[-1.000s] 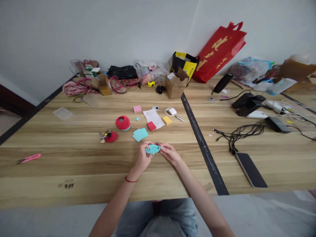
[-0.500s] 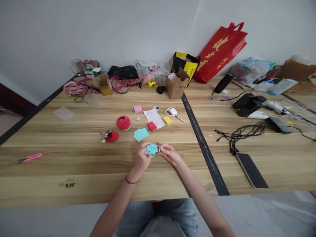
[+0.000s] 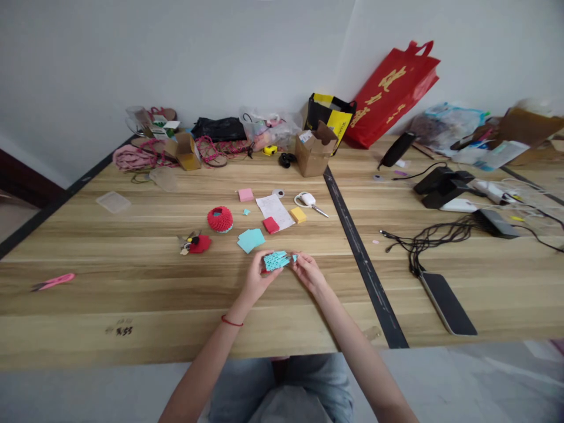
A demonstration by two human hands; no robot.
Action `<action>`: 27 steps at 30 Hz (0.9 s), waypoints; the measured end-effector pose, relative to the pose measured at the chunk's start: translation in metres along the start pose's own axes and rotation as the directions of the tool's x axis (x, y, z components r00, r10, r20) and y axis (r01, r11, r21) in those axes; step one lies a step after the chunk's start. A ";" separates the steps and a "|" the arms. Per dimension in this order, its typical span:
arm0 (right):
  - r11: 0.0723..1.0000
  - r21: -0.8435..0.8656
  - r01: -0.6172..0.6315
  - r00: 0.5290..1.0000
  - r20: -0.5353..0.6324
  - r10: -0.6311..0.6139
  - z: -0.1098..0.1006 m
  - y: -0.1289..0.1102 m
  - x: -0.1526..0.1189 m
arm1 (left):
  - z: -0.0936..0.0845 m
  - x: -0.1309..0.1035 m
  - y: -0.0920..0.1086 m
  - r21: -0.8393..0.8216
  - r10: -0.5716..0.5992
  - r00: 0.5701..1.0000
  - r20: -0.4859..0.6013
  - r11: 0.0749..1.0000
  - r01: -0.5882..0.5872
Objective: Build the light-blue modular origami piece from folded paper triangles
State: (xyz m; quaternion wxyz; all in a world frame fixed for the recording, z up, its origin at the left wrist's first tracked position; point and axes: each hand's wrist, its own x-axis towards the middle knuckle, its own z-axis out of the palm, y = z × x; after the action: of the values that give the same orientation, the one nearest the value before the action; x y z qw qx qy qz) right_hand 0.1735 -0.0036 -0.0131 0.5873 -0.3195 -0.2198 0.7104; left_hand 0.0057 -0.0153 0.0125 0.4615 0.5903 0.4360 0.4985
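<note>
My left hand point(image 3: 258, 275) is wrapped round a blue folded-paper assembly point(image 3: 275, 261), with a bit of red showing beneath it. Just right of it, my right hand point(image 3: 307, 272) pinches a small blue paper piece point(image 3: 295, 258), apart from the assembly. Blue paper sheets point(image 3: 251, 241) lie beyond my hands. A round red folded-paper piece point(image 3: 220, 219) with a blue base stands farther left, and a tiny blue piece point(image 3: 247, 212) lies beside it. Red point(image 3: 271, 225), yellow point(image 3: 298, 215) and pink point(image 3: 245, 194) paper pads lie around a printed white sheet point(image 3: 275, 208).
Scissors point(image 3: 319, 210) lie beside a white round object point(image 3: 307, 199). Pink snips point(image 3: 53, 282) are at the left, near keys point(image 3: 189, 243) with a red pouch. Boxes, bags and a red bag point(image 3: 392, 94) line the wall. Cables and a black slab device point(image 3: 448, 304) are at the right.
The blue assembly has turned in my left hand, so its patterned side shows more. My right hand and its small piece have shifted slightly right and away from the assembly.
</note>
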 end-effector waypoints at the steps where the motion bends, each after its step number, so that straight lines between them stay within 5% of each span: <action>1: 1.000 0.004 0.004 1.000 0.003 -0.004 0.000 0.000 0.000 | 0.000 0.000 0.000 -0.021 -0.018 1.000 0.007 1.000 0.018; 14: 0.997 0.030 -0.075 0.996 0.057 0.073 0.001 0.009 0.001 | -0.001 -0.001 -0.002 0.091 -0.100 0.995 0.010 0.991 0.099; 27: 0.994 0.011 -0.113 0.992 0.052 0.112 -0.002 0.010 0.002 | -0.001 -0.002 0.010 0.204 -0.038 0.999 0.010 0.978 0.035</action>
State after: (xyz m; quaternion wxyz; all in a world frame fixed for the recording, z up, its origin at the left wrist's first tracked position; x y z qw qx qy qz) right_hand 0.1680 -0.0044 -0.0217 0.5428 -0.3090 -0.2114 0.7518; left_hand 0.0051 -0.0188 0.0216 0.4107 0.6299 0.4922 0.4386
